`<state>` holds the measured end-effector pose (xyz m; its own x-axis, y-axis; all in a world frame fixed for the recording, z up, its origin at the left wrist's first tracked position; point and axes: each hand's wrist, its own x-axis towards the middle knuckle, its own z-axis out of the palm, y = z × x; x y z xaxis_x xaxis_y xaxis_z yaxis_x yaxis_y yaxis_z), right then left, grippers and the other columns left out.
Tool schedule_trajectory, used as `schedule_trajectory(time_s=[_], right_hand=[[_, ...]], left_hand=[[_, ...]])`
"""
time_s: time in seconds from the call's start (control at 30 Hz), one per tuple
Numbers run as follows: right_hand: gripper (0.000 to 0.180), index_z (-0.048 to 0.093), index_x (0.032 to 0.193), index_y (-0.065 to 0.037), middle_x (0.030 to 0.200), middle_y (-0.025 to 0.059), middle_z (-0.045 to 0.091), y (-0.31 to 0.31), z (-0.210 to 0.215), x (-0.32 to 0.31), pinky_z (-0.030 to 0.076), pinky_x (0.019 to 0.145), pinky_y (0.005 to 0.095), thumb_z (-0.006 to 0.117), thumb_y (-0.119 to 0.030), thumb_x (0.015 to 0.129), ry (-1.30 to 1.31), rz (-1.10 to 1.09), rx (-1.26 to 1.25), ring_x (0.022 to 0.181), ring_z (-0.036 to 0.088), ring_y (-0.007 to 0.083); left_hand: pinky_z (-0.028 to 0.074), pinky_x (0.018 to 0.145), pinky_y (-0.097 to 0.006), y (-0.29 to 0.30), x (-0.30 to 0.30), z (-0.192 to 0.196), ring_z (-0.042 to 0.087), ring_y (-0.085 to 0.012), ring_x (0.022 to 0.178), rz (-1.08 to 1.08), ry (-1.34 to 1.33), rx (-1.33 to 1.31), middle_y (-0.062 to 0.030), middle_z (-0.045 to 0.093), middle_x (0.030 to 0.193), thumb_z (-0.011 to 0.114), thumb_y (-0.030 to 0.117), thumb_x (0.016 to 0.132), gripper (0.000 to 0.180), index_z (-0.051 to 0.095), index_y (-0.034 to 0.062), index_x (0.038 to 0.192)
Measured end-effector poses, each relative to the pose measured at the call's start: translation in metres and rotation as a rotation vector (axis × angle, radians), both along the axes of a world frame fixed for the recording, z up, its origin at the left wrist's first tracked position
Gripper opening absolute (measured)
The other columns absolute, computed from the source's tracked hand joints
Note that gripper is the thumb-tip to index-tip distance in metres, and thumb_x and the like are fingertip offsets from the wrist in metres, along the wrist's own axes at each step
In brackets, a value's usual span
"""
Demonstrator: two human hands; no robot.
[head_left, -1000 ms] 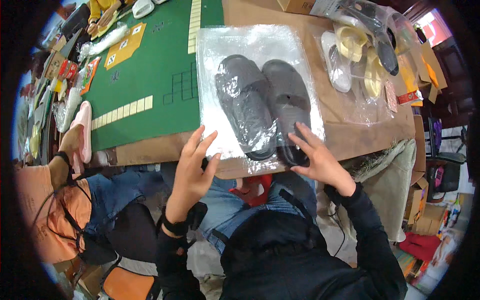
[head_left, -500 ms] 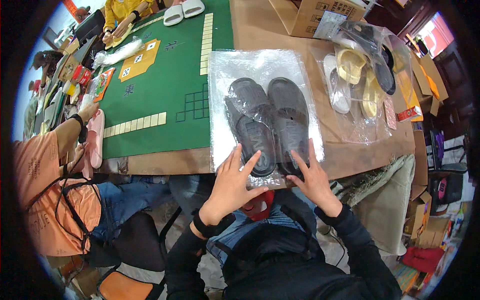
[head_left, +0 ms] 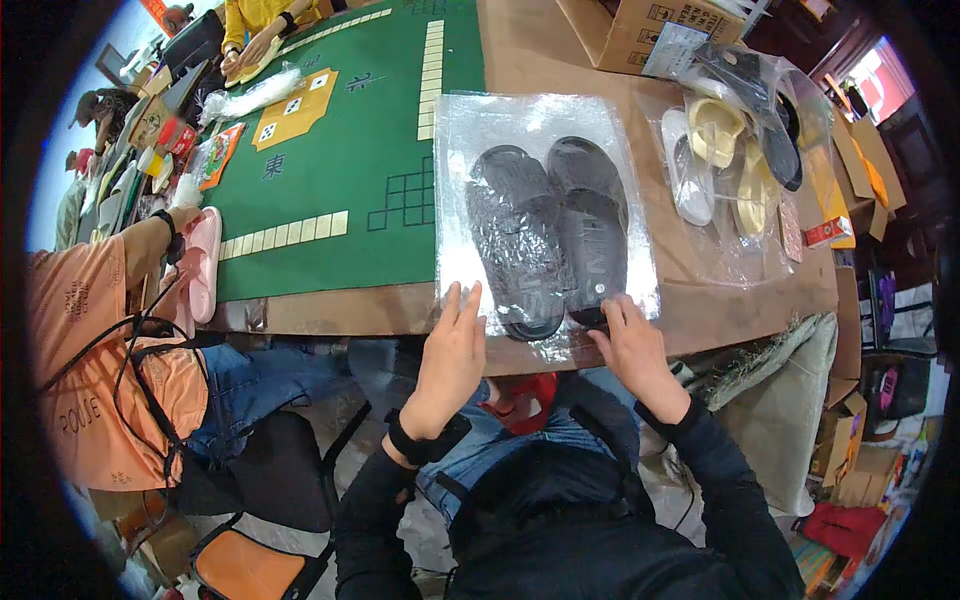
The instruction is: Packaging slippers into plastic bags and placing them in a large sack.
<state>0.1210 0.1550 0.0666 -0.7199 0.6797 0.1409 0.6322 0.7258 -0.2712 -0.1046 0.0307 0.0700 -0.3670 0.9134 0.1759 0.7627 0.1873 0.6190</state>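
Gently: slippers (head_left: 590, 215) in clear bag (head_left: 462, 135).
Left hand (head_left: 452, 355) straight-fingered, holding nothing; right hand (head_left: 637, 352) half-curled, pinch uncertain; light, even pressure should limit creases.

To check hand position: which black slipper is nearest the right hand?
The front pair's right slipper: its heel lies beside the right hand; the others lie farther away.

Workshop: cartons (head_left: 625, 40), bagged slippers (head_left: 522, 245)

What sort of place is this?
Probably a small footwear workroom: black slippers in a clear bag on the table, yellow slippers under clear plastic at right, and a cardboard box beyond.
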Motion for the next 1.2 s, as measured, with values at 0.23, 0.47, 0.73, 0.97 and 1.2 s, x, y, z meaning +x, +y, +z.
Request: schedule_trajectory(time_s=[0.23,0.47,0.73,0.97,1.2], right_hand=[[0.03,0.049,0.108,-0.005,0.106,0.0129,0.053,-0.005,-0.015,-0.008,0.05,0.058,0.0396,0.063,-0.013,0.084,-0.027,-0.114,0.103,0.073,0.063,0.0326],[0.033,0.053,0.109,-0.007,0.109,0.0119,0.056,-0.007,0.028,-0.021,0.051,0.056,0.0359,0.069,-0.015,0.081,0.194,0.077,0.15,0.067,0.063,0.0299],[0.069,0.054,0.13,-0.022,0.148,0.0104,0.033,0.024,0.092,-0.064,0.014,0.108,0.0628,0.072,-0.049,0.069,0.202,0.224,0.228,0.136,0.024,0.0407],[0.089,0.049,0.13,-0.01,0.145,0.0244,0.032,0.012,0.046,-0.047,0.024,0.104,0.063,0.065,-0.07,0.066,0.047,0.443,-0.234,0.134,0.024,0.0505],[0.092,0.03,0.145,-0.016,0.149,0.0204,0.025,-0.016,0.019,-0.037,0.03,0.104,0.0509,0.077,-0.031,0.067,0.085,0.311,-0.018,0.133,0.03,0.0402]], left_hand=[[0.051,0.085,-0.04,-0.009,0.003,0.003,0.062,-0.0404,0.099,-0.033,-0.335,-0.027,-0.0252,0.063,0.108,0.046,0.008,0.096,0.025,0.057,-0.004,0.114],[0.053,0.08,-0.028,0.002,0.014,0.005,0.066,-0.0192,0.091,0.034,-0.879,0.198,-0.0127,0.064,0.109,0.038,0.017,0.102,0.031,0.054,-0.007,0.114],[0.054,0.077,-0.034,-0.003,0.023,0.007,0.068,-0.0284,0.09,-0.175,-0.588,0.044,-0.0189,0.067,0.098,0.04,0.001,0.094,0.029,0.053,-0.0046,0.119],[0.055,0.083,-0.036,-0.012,0.035,0.01,0.066,-0.0255,0.095,0.083,-1.189,0.08,-0.0202,0.065,0.105,0.037,0.015,0.102,0.028,0.048,-0.0036,0.12],[0.049,0.09,-0.034,-0.009,0.041,0.014,0.062,-0.0258,0.103,0.015,-1.204,0.185,-0.0166,0.057,0.123,0.04,0.012,0.101,0.028,0.049,-0.0073,0.119]])
